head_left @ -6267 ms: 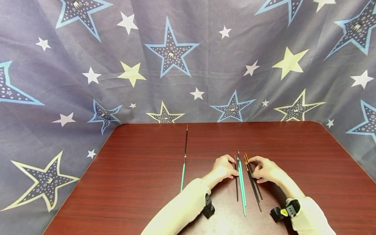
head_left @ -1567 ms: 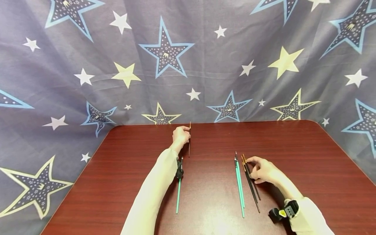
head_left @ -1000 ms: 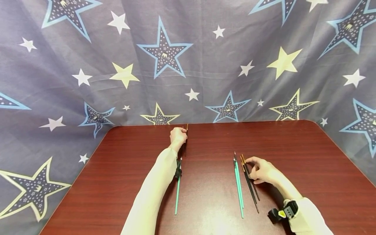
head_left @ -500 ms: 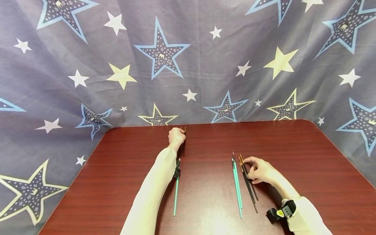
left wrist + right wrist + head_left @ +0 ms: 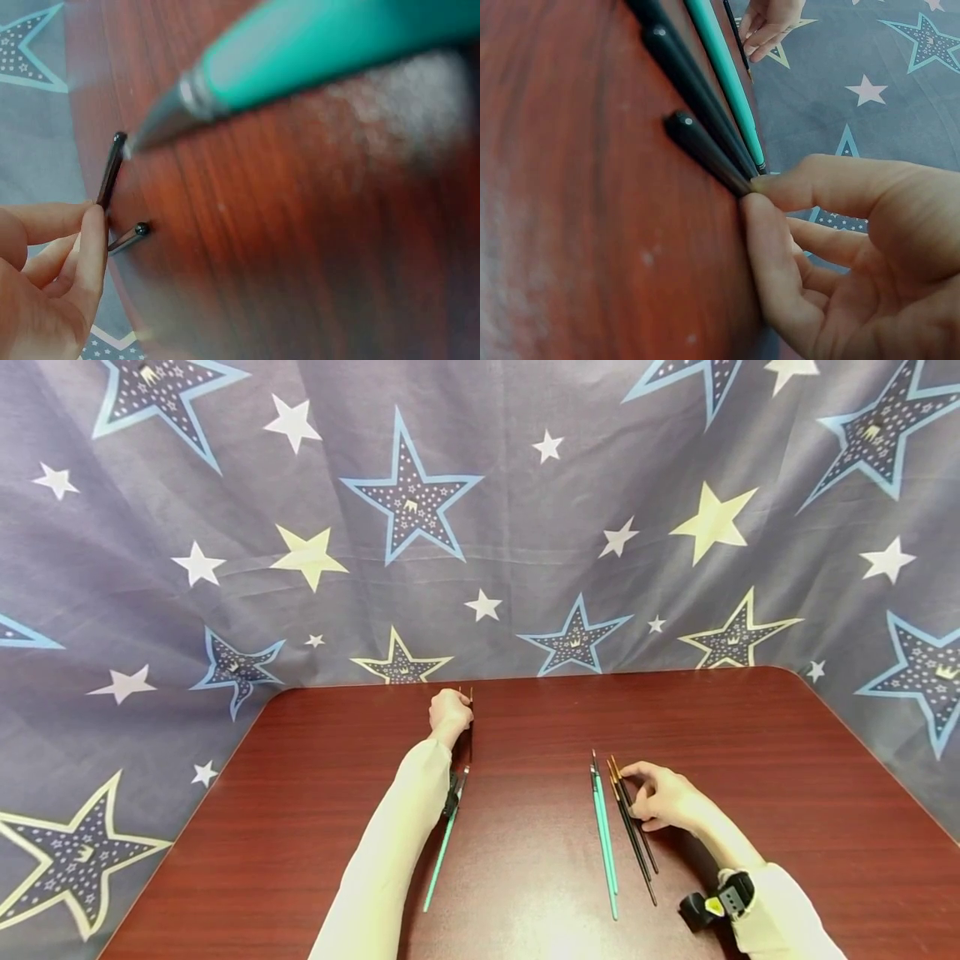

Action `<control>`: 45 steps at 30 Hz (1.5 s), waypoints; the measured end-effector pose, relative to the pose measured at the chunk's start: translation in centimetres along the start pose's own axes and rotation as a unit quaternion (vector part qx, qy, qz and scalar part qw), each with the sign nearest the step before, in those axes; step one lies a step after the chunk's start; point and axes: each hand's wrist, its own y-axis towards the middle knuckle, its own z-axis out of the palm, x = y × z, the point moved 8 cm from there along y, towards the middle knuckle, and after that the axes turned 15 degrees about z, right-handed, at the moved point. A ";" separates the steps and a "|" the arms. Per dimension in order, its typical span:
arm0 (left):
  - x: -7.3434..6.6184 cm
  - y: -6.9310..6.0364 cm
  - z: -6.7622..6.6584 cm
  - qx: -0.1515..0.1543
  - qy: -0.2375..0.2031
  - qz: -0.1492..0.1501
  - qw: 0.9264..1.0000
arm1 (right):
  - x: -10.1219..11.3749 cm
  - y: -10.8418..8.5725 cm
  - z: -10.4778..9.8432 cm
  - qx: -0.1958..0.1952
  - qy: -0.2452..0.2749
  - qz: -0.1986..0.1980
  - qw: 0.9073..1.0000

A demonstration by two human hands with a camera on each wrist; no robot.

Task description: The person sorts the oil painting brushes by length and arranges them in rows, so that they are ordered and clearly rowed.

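Upper middle of the head view, just left of centre at the table's far edge: thin black brush (image 5: 112, 176), pinched between thumb and finger of the left hand (image 5: 452, 712). Left wrist view has a second black brush (image 5: 132, 238) just below it, end poking out past the fingers; can't tell if the hand touches it.

Below that hand, lower middle of the head view: lone teal brush (image 5: 441, 860), lying slanted beside the left forearm, tip to upper right. Forearm covers none of its tip.

Right of centre: right hand (image 5: 666, 797) pinches the rightmost black brush (image 5: 709, 154) between thumb and finger. Two more black brushes (image 5: 701, 105) lie just left of it, gold near the tips; can't tell if the thumb touches those. Next left, a teal pair (image 5: 603, 835), side by side.

All on a reddish-brown table (image 5: 750, 735). Pale sleeves (image 5: 382, 868) on both arms, black wrist camera (image 5: 697, 910) at the right cuff. Grey star-print cloth (image 5: 517, 527) fills the top half.
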 end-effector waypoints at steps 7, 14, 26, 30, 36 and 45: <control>0.0 0.0 -0.1 0.012 -0.024 0.001 1.000 | 0.0 0.0 0.1 -0.002 -0.003 0.000 1.000; -0.5 0.4 -1.3 -0.002 -0.028 0.019 0.999 | 0.0 0.0 0.0 -0.006 -0.006 -0.001 1.000; -1.4 -1.3 -1.3 0.027 -0.153 0.002 0.988 | 0.0 0.0 0.0 -0.003 -0.011 0.000 1.000; -1.6 -2.1 -1.2 0.028 -0.182 0.011 0.983 | 0.0 0.0 0.1 -0.004 -0.012 0.000 1.000; -2.6 -3.8 -0.9 0.038 -0.238 0.020 0.970 | 0.1 -0.1 0.1 -0.003 -0.012 0.001 1.000; -3.6 -6.3 0.3 0.080 -0.291 0.026 0.953 | 0.2 -0.2 0.1 0.001 -0.006 0.000 1.000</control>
